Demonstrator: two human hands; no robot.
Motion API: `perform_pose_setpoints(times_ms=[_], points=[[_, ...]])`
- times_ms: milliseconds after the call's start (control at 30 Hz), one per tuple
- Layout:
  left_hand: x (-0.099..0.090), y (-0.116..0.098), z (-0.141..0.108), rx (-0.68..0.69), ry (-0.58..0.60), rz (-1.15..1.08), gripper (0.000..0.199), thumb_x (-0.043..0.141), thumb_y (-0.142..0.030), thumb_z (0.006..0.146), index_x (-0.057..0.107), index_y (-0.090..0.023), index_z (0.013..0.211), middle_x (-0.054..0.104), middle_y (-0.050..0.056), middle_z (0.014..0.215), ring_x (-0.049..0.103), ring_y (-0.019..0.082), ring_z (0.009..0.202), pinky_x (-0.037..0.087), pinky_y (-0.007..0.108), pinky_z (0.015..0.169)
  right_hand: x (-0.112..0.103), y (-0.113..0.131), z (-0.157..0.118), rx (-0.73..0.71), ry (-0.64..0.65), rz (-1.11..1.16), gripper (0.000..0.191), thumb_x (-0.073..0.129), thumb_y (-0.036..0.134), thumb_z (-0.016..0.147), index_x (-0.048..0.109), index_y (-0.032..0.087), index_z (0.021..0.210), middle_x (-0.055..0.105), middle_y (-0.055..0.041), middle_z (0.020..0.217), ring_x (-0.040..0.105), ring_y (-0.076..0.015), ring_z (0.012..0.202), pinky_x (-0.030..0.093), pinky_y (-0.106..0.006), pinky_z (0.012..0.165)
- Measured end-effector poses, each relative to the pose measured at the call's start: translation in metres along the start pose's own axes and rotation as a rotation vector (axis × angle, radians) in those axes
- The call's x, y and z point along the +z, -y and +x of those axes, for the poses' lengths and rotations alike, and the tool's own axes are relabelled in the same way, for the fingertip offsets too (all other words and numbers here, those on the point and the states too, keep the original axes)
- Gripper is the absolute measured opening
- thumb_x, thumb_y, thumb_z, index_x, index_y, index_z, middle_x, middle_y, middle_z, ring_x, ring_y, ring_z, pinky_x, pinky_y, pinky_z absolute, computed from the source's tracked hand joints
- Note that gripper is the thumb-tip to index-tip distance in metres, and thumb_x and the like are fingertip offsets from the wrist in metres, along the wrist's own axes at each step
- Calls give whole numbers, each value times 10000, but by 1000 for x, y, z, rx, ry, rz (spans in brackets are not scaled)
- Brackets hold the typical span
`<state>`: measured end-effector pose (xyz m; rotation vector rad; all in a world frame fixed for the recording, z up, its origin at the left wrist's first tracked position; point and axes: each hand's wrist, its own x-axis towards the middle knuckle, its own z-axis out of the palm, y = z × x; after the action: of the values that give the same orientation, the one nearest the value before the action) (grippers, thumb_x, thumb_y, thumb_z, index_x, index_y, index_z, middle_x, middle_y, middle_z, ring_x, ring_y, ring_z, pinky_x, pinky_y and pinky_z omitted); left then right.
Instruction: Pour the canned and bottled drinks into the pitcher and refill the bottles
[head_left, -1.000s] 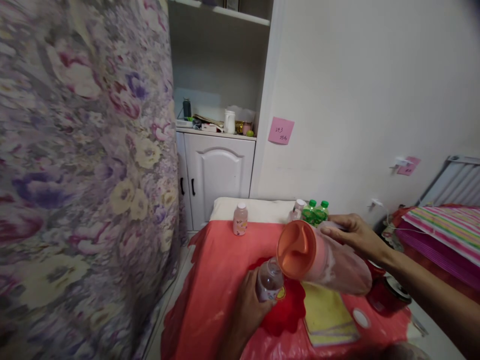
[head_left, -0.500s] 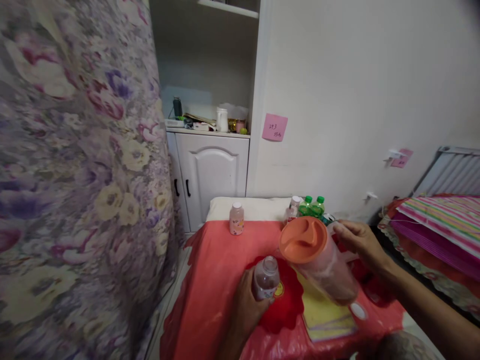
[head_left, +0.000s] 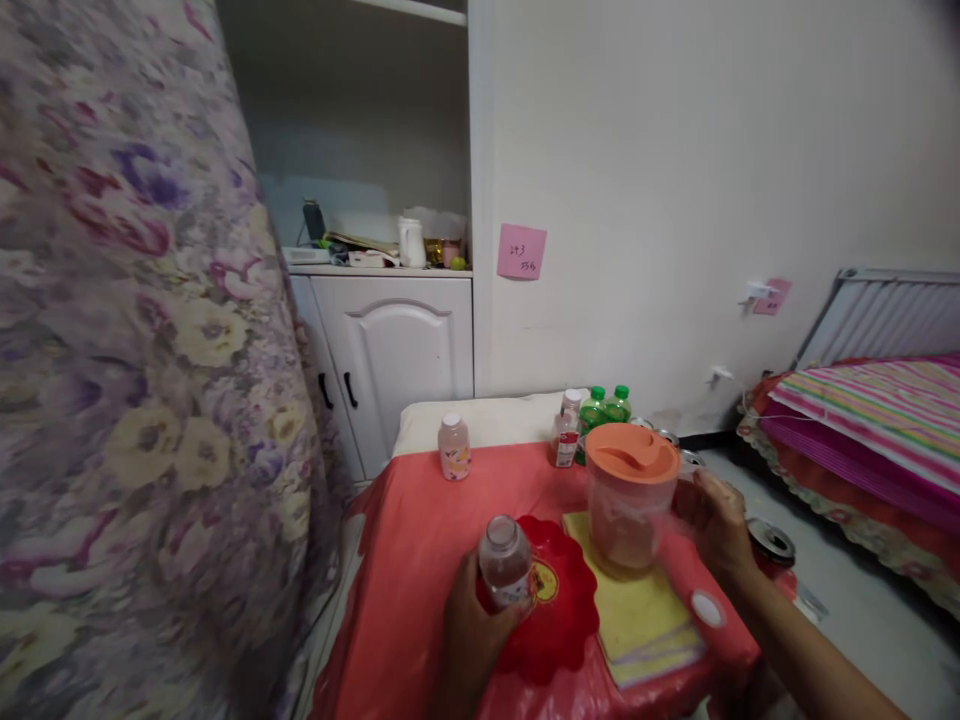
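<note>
In my left hand (head_left: 480,625) is a small clear bottle (head_left: 505,562) with no cap, held upright over the left part of a red scalloped plate (head_left: 559,630). My right hand (head_left: 716,515) is closed round the handle of a clear plastic pitcher (head_left: 630,520) with an orange lid (head_left: 632,453). The pitcher stands nearly upright above a folded yellow cloth (head_left: 637,625); whether its base touches the cloth I cannot tell. Near my right wrist a white bottle cap (head_left: 707,609) lies on the red table cover (head_left: 405,560).
A capped bottle with pinkish contents (head_left: 454,447) stands at the back left of the table. Behind the pitcher are a labelled bottle (head_left: 566,435), green-capped bottles (head_left: 618,404) and some cans. An open-topped can (head_left: 772,541) is right of my right wrist. A floral curtain (head_left: 135,380) hangs at left.
The pitcher has gone from tilted toward the bottle to nearly upright, lower and away from it. My left hand still holds the bottle. The view has shifted a little to the right.
</note>
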<state>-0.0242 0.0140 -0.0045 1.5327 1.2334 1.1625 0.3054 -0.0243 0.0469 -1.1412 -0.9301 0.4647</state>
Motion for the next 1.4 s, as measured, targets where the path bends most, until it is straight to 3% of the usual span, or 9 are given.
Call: perform_pose_setpoints(times_ms=[233, 367, 500, 700, 800, 900, 1167, 1300, 1400], points=[[1, 6, 5, -38, 25, 36, 597, 822, -205, 543, 649, -176, 1114, 781, 102, 1085, 716, 339, 1031, 571, 418, 895, -6, -28, -18, 16, -154, 25, 413, 551, 551, 879, 398, 258, 631, 324, 75, 524, 289, -122, 443, 243, -272, 430], [3, 10, 3, -17, 67, 59, 648, 816, -181, 577, 623, -178, 1195, 759, 107, 1168, 704, 328, 1079, 564, 419, 934, -16, -32, -26, 17, -153, -32, 441, 535, 608, 866, 454, 251, 621, 366, 61, 511, 323, -127, 440, 286, -279, 438], [7, 14, 0, -7, 77, 58, 669, 830, -181, 561, 627, -179, 1198, 755, 117, 1175, 700, 345, 1087, 556, 440, 955, -24, -34, -29, 24, -125, -103, 424, 576, 611, 860, 582, 225, 685, 507, 13, 560, 443, -163, 505, 368, -300, 489], [11, 21, -1, -6, 86, 70, 661, 835, -174, 555, 643, -213, 1186, 761, 94, 1175, 696, 341, 1101, 547, 433, 959, -38, -36, -37, 53, -23, -157, 349, 671, 543, 830, 690, 224, 970, 743, -84, 941, 668, -268, 841, 527, -361, 758], [13, 22, -1, -18, 81, 69, 694, 836, -192, 562, 626, -208, 1223, 757, 104, 1191, 690, 348, 1115, 547, 440, 954, -50, -35, -44, 84, 100, -208, 404, 670, 502, 847, 657, 249, 1161, 722, -109, 1197, 657, -323, 1106, 520, -412, 942], [13, 19, -2, -19, 66, 89, 702, 840, -214, 565, 621, -216, 1232, 748, 108, 1218, 677, 358, 1144, 537, 454, 967, -67, -38, -51, 82, 159, -322, 479, 685, 496, 831, 623, 254, 1239, 675, -119, 1302, 610, -344, 1207, 483, -454, 1026], [12, 10, -2, -33, 98, 107, 678, 842, -212, 548, 629, -201, 1191, 754, 118, 1200, 696, 360, 1117, 553, 461, 962, -107, -68, -77, 157, 147, -720, 442, 633, 534, 801, 711, 200, 1079, 711, -126, 1099, 697, -305, 896, 564, -401, 723], [11, 9, -3, -16, 64, 125, 639, 837, -263, 560, 633, -192, 1161, 775, 116, 1132, 713, 371, 1063, 570, 475, 921, -105, -77, -86, 161, 199, -782, 417, 672, 429, 753, 733, 212, 1104, 706, -100, 1073, 681, -307, 1008, 543, -412, 879], [10, 10, -3, -4, 54, 118, 638, 849, -279, 555, 645, -221, 1158, 786, 91, 1108, 724, 373, 1028, 581, 472, 899, -102, -80, -87, 183, 195, -797, 448, 693, 367, 668, 749, 225, 1089, 705, -79, 1006, 685, -309, 971, 540, -423, 893]])
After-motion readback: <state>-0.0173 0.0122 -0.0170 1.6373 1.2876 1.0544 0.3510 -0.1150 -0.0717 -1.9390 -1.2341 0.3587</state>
